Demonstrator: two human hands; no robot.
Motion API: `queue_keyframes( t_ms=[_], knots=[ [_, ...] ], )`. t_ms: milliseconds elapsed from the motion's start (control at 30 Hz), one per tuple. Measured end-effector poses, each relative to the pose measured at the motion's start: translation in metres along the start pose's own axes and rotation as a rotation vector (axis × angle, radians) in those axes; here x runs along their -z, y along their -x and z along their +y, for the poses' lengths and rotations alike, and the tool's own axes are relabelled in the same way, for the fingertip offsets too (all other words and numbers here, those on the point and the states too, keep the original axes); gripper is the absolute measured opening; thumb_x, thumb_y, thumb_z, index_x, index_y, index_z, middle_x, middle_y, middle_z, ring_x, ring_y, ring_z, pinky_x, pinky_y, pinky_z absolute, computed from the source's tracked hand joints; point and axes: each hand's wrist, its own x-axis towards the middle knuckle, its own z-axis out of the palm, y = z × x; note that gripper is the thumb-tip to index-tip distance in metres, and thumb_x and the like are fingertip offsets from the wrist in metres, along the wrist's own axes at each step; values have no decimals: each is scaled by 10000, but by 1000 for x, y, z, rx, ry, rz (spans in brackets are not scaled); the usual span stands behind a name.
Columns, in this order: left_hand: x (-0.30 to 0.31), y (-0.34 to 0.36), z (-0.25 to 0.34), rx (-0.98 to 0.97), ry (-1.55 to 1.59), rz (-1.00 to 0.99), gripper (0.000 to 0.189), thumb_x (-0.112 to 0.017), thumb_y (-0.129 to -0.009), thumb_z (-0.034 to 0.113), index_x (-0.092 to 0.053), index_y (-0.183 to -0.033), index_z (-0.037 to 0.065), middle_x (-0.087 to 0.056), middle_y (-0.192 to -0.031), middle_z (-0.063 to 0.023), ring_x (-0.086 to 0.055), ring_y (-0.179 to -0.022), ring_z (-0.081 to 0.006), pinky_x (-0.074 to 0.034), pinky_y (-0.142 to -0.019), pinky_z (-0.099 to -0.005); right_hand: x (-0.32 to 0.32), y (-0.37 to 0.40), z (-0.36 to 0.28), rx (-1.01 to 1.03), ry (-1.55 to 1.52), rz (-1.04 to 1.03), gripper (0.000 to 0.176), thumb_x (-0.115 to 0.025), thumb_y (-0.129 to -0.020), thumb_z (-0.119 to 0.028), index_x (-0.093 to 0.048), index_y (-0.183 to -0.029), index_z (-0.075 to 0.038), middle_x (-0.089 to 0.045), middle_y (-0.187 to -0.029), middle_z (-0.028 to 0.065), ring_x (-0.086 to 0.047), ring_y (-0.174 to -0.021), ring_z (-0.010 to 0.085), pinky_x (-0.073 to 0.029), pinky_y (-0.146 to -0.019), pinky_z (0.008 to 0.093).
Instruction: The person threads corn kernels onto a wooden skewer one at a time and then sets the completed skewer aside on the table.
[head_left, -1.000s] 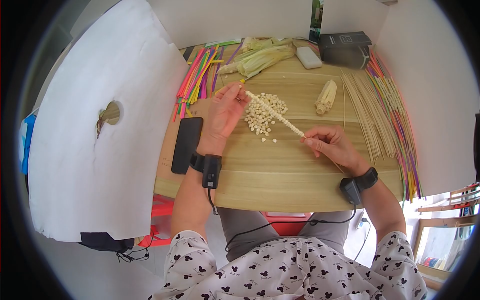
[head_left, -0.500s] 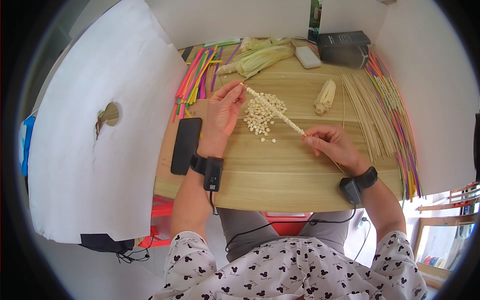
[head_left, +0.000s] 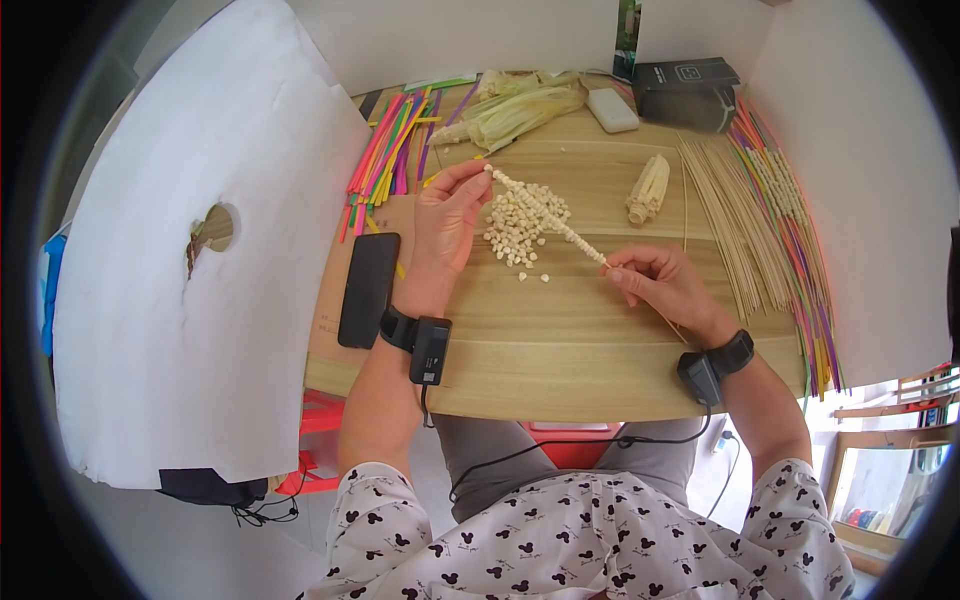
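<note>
A thin bamboo skewer [head_left: 668, 322] runs diagonally between my hands, its upper length packed with a row of pale corn kernels [head_left: 549, 215]. My right hand [head_left: 660, 286] pinches it just below the row, and the bare lower end sticks out under the fingers. At the upper tip, thumb and forefinger of my left hand [head_left: 452, 212] are closed on a kernel; the exact contact is partly hidden by the fingers. Beneath the row, a heap of loose corn kernels [head_left: 515, 228] lies on the wooden table [head_left: 540, 340].
A partly stripped corn cob [head_left: 649, 189] and many bare skewers [head_left: 735, 225] lie to the right, beside finished kernel skewers [head_left: 782, 190]. Coloured strips [head_left: 385, 150] and a phone [head_left: 369, 290] are at left. Husks [head_left: 525, 115], a white case [head_left: 612, 110] and a black box [head_left: 686, 95] stand behind.
My left fingers have shifted slightly at the skewer's tip, and a pale kernel now shows there. My right hand keeps its grip; the whole view has shifted a little.
</note>
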Motion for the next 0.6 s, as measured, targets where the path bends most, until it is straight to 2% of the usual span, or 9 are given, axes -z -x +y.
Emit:
queue_keyframes(
  t_ms=[600],
  knots=[
    [-3, 2, 1, -24, -49, -2, 200, -662, -835, -12, -638, -1033, 2, -640, -928, -43, -587, -832, -123, -489, -798, -263, 1, -2, 4, 1, 28, -4, 128, -622, -921, -146, -650, -950, -24, -516, -656, -74, -449, -570, 1, -350, -502, 172]
  ],
)
